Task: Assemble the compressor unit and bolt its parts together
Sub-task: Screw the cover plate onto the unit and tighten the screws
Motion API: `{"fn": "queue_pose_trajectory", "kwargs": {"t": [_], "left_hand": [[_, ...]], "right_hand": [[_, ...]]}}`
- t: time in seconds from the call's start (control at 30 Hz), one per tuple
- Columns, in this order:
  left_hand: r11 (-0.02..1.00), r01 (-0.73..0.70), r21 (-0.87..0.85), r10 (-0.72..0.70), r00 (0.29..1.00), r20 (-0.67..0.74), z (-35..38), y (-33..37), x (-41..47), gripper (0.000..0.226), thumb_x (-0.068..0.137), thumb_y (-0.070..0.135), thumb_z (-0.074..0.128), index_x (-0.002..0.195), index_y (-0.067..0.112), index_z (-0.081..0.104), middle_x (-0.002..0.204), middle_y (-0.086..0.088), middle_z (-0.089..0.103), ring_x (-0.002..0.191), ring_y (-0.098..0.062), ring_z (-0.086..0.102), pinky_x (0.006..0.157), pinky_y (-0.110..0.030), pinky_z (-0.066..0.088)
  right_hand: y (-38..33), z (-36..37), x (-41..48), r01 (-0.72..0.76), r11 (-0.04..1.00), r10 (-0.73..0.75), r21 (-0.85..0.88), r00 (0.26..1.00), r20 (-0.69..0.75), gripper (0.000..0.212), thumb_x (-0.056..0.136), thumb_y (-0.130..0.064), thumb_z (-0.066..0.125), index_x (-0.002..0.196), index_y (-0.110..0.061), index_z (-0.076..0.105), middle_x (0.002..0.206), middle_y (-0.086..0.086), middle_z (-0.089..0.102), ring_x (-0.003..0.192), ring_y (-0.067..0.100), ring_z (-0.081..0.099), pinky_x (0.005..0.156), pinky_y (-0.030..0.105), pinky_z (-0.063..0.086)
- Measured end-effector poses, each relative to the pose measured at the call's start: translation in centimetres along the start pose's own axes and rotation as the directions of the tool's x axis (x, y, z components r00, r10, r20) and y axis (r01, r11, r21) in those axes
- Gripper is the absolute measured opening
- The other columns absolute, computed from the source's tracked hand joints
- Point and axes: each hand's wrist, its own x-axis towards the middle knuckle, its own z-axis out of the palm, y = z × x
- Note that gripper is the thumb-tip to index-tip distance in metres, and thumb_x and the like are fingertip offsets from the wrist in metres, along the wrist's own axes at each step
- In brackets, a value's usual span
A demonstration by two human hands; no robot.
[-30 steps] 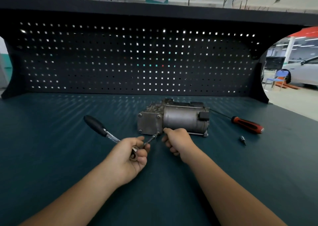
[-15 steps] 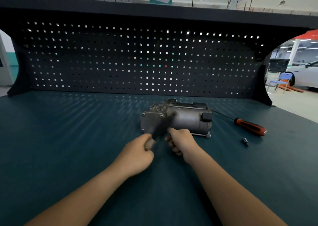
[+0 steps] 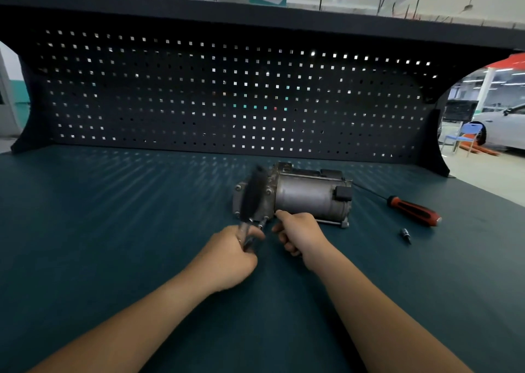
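Left hand (image 3: 230, 256) grips blurred ratchet (image 3: 252, 196), seemingly at compressor (image 3: 306, 196).

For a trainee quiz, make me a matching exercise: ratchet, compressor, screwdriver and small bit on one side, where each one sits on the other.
1 ratchet
2 compressor
3 screwdriver
4 small bit

A lying nearer than the screwdriver
B gripped by left hand
C centre, right hand at its near edge
D far right, handle orange and black

Pairs: 1-B, 2-C, 3-D, 4-A

My feed's dim; pegboard (image 3: 199, 102) backlit through its holes, light streaks across the mat (image 3: 113, 216). The ratchet handle (image 3: 252, 193) is motion-blurred. Fisheye bends the edges.
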Motion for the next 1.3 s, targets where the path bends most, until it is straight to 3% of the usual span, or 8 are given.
{"fn": "queue_pose_trajectory", "kwargs": {"t": [0.37, 0.5, 0.6, 0.67, 0.83, 1.03, 1.17, 1.3], "left_hand": [[0.906, -0.195, 0.375, 0.196, 0.98, 0.034, -0.1, 0.0, 0.1, 0.031, 0.079, 0.0, 0.042, 0.091, 0.027, 0.051, 0.071, 0.009, 0.041, 0.076, -0.022, 0.05, 0.06, -0.03, 0.039], [0.963, 0.083, -0.257, -0.092, 0.996, -0.022, -0.3, 0.0, 0.4, 0.038, 0.085, -0.001, 0.048, 0.107, 0.03, 0.053, 0.069, 0.001, 0.052, 0.05, -0.016, 0.052, 0.041, -0.016, 0.035], [0.354, 0.369, -0.859, -0.352, 0.904, 0.243, -0.9, 0.8, 0.7, 0.014, 0.091, 0.002, 0.044, 0.095, 0.011, 0.053, 0.06, -0.013, 0.06, 0.028, -0.005, 0.036, 0.03, -0.009, 0.027], [0.213, 0.381, -0.9, -0.319, 0.898, 0.304, -1.0, 0.9, 0.6, 0.012, 0.092, 0.003, 0.042, 0.086, 0.008, 0.051, 0.055, -0.013, 0.062, 0.026, -0.003, 0.033, 0.029, -0.007, 0.025], [0.606, 0.291, -0.74, -0.312, 0.943, 0.115, -0.1, 1.1, 0.2, 0.038, 0.083, -0.012, 0.04, 0.094, 0.013, 0.066, 0.068, -0.01, 0.059, 0.03, -0.006, 0.038, 0.032, -0.013, 0.028], [0.762, 0.245, -0.599, -0.261, 0.963, 0.062, 0.4, 1.4, -0.1, 0.033, 0.081, -0.012, 0.043, 0.075, 0.011, 0.065, 0.066, -0.008, 0.052, 0.028, -0.007, 0.039, 0.033, -0.013, 0.027], [0.693, 0.271, -0.668, -0.285, 0.954, 0.091, 0.4, 1.4, -0.1, 0.032, 0.082, -0.011, 0.042, 0.081, 0.009, 0.067, 0.067, -0.008, 0.055, 0.03, -0.007, 0.039, 0.033, -0.014, 0.028], [0.297, 0.355, -0.886, -0.326, 0.91, 0.256, -0.4, 1.2, 0.3, 0.028, 0.088, -0.007, 0.037, 0.091, 0.005, 0.062, 0.068, -0.011, 0.056, 0.03, -0.004, 0.042, 0.031, -0.01, 0.034]], "right_hand": [[0.1, -0.2, 0.0, -0.001, 1.0, 0.001, 0.013, 1.0, -0.014, 0.037, 0.092, -0.013, 0.047, 0.055, -0.013, 0.044, 0.033, -0.003, 0.039, 0.036, 0.013, 0.031, 0.041, 0.017, 0.024], [0.2, -0.1, 0.2, 0.011, 1.0, -0.011, 0.009, 1.0, 0.012, 0.039, 0.094, -0.029, 0.044, 0.06, -0.012, 0.052, 0.038, -0.002, 0.043, 0.026, 0.01, 0.034, 0.033, 0.014, 0.023], [0.2, -0.1, 0.2, 0.006, 1.0, -0.007, 0.02, 1.0, 0.016, 0.04, 0.095, -0.032, 0.043, 0.061, -0.011, 0.052, 0.037, -0.003, 0.043, 0.024, 0.008, 0.033, 0.031, 0.012, 0.022], [0.2, -0.2, 0.2, 0.011, 1.0, -0.011, 0.018, 1.0, 0.019, 0.041, 0.095, -0.032, 0.043, 0.061, -0.011, 0.052, 0.038, -0.003, 0.043, 0.024, 0.008, 0.033, 0.03, 0.013, 0.022], [0.1, -0.1, 0.2, 0.015, 1.0, -0.015, 0.008, 1.0, 0.013, 0.041, 0.096, -0.032, 0.043, 0.062, -0.011, 0.053, 0.042, 0.0, 0.044, 0.025, 0.008, 0.034, 0.03, 0.013, 0.022], [0.0, -0.2, 0.0, 0.007, 1.0, -0.007, -0.01, 1.0, 0.014, 0.04, 0.096, -0.032, 0.042, 0.064, -0.01, 0.054, 0.045, 0.0, 0.046, 0.026, 0.008, 0.035, 0.03, 0.014, 0.023], [-0.1, -0.2, 0.1, 0.011, 1.0, -0.011, -0.007, 1.0, 0.017, 0.04, 0.095, -0.032, 0.043, 0.064, -0.011, 0.055, 0.045, 0.0, 0.046, 0.025, 0.007, 0.036, 0.03, 0.013, 0.023], [0.0, -0.3, 0.0, 0.015, 1.0, -0.015, 0.014, 1.0, 0.017, 0.04, 0.095, -0.031, 0.043, 0.063, -0.011, 0.054, 0.044, 0.0, 0.046, 0.024, 0.007, 0.035, 0.029, 0.012, 0.023]]}}
